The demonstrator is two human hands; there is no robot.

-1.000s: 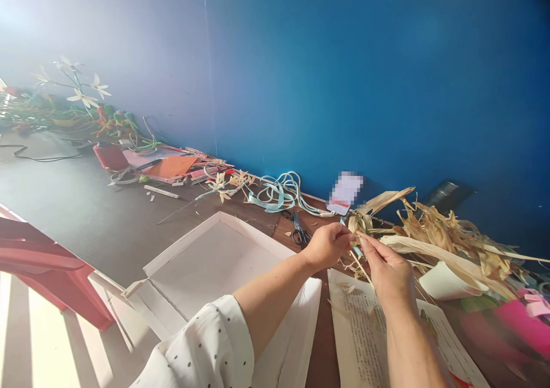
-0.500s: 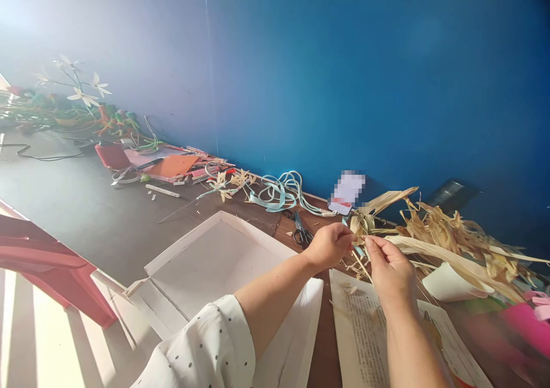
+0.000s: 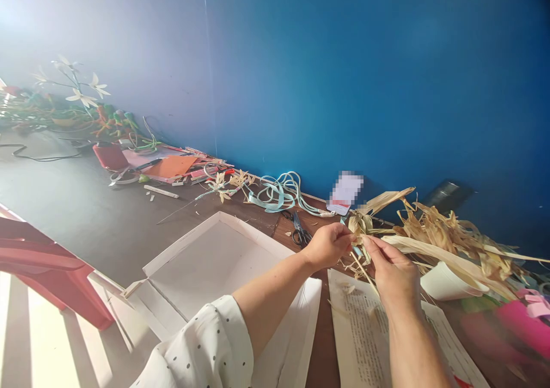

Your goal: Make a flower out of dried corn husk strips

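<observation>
Both my hands meet over the brown table (image 3: 318, 359) and pinch the same small craft piece of dried husk (image 3: 360, 224) on a thin stick. My left hand (image 3: 327, 245) is closed around the husk piece from the left. My right hand (image 3: 393, 273) pinches it from the right, and the stick runs down under that hand. A heap of loose dried husks (image 3: 447, 236) lies just behind and to the right of the hands. A printed paper sheet (image 3: 358, 330) lies beneath my right forearm.
An open white cardboard box (image 3: 206, 262) sits left of my arms. Black scissors (image 3: 298, 233) and pale blue ribbon (image 3: 279, 193) lie behind it by the blue wall. A white paper cup (image 3: 447, 282) lies on its side at right. Coloured craft scraps and paper flowers (image 3: 81, 93) fill the far left.
My hands stay together on the husk piece; the fingers of my right hand have shifted slightly along it. Nothing else has moved.
</observation>
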